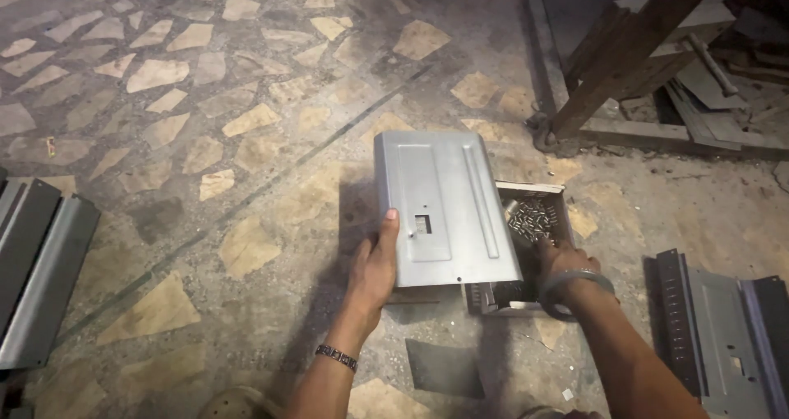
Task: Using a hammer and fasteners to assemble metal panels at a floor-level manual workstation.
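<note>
A grey sheet-metal panel [445, 209], pressed with raised ribs and pierced by a small rectangular cut-out, is held roughly flat above the stone-patterned floor [205, 140], its near left edge gripped by the left hand [374, 267], thumb on top and fingers underneath. Its right edge overhangs a shallow open box [530, 246] standing on the floor just beside it, partly hidden by the panel and holding a heap of small shiny metal pieces [532, 216], probably screws or rivets, though they are too small to be told apart. The right hand [561, 259], with a metal bangle on its wrist, is lowered into that box with the fingers curled among the pieces; whether anything is pinched between them cannot be told. The step in hand is judged to be the picking up of a fastener while the panel is kept ready. A single piece would next have to be pinched out cleanly and brought to the panel, which must be kept steady. Similar grey panels [723, 337] lie at the right, folded metal channels [41, 263] at the left, and a wooden frame [625, 66] stands beyond.
</note>
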